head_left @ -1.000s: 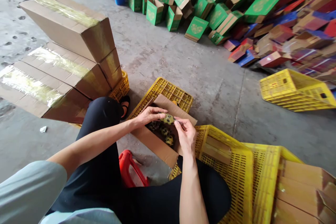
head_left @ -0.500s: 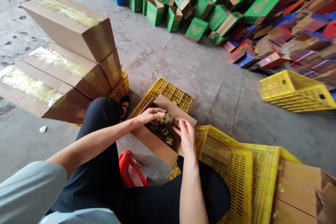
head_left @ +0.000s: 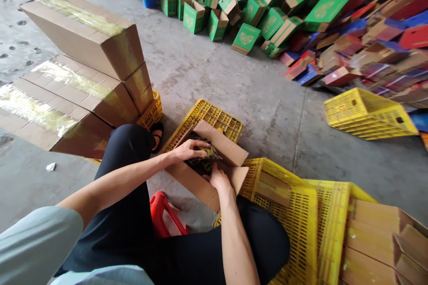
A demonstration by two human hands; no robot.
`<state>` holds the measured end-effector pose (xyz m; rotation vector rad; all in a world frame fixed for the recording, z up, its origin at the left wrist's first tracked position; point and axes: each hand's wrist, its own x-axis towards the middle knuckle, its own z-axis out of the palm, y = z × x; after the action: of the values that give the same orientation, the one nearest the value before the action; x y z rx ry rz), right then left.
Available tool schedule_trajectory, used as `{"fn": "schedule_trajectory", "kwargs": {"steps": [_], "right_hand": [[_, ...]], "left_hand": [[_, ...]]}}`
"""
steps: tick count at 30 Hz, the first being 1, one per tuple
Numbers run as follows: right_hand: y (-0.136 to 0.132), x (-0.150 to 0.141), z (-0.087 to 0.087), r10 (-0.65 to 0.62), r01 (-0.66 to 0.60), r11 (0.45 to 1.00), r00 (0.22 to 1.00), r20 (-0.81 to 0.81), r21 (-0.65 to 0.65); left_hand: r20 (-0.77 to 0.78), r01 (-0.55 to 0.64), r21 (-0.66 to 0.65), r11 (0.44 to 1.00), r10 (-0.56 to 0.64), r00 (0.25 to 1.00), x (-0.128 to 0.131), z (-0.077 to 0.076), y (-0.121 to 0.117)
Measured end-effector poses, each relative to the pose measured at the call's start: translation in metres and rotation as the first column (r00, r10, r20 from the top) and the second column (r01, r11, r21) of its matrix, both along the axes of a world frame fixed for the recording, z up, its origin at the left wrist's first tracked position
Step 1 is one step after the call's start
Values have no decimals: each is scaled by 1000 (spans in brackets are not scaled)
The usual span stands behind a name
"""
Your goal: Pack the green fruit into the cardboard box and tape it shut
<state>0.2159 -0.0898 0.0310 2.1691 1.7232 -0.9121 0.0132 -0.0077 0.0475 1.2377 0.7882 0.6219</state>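
Observation:
An open cardboard box [head_left: 194,182] with its flaps spread stands between my knees, against an upturned yellow crate [head_left: 214,118]. My left hand [head_left: 191,149] is closed around a mottled yellow-and-black bundle [head_left: 211,153] at the box opening. The bundle's end looks like clear plastic wrap; what is inside cannot be made out. Lower in the box lie more dark, yellow-speckled pieces, mostly covered by my hands. My right hand [head_left: 219,178] dips into the box's near right side, thumb raised, the other fingers largely hidden.
Taped cartons [head_left: 83,44] are stacked at left. Yellow crates [head_left: 284,213] stand by my right knee, one holding cardboard boxes [head_left: 371,236]. Another yellow crate [head_left: 368,116] lies farther right. Green boxes [head_left: 245,38] are heaped behind. A red plastic stool [head_left: 162,213] shows beneath me.
My right hand has let go of the bundle's end and moved down and left into the box. The left hand still holds the bundle, now lower. A right-hand flap shows more.

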Motion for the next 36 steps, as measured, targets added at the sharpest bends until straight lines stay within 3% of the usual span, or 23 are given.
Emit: {"fn": "schedule_trajectory", "kwargs": {"steps": [3,7,14,23,26,28,31,33,36], "right_hand": [[4,-2,0,1,4,997,998,61,-81],[6,-4,5,22,-13,994,996,81,-106],[5,1,23,49,-46,998,995,92,-39],[7,7,33,3,-11,993,998,71,119],[5,29,34,-96,108,963,993,-62,248],[4,43,35,-190,294,893,932,-307,339],[4,48,38,-213,535,794,689,-693,288],[6,41,41,-167,598,764,545,-821,242],[9,28,42,-112,634,735,465,-878,241]], "left_hand": [[-31,32,171,985,-27,999,-1,-5,1],[-40,70,201,977,-63,997,0,-15,1],[102,82,-82,993,-73,992,4,-23,2],[63,74,-109,991,-67,996,3,-13,1],[60,86,-142,986,-78,995,2,-13,1],[65,97,-157,983,-87,994,2,-15,0],[67,119,-168,978,-109,992,4,-17,-2],[80,137,-190,972,-123,989,5,-16,-4],[137,140,-209,968,-112,984,7,-11,-5]]}}
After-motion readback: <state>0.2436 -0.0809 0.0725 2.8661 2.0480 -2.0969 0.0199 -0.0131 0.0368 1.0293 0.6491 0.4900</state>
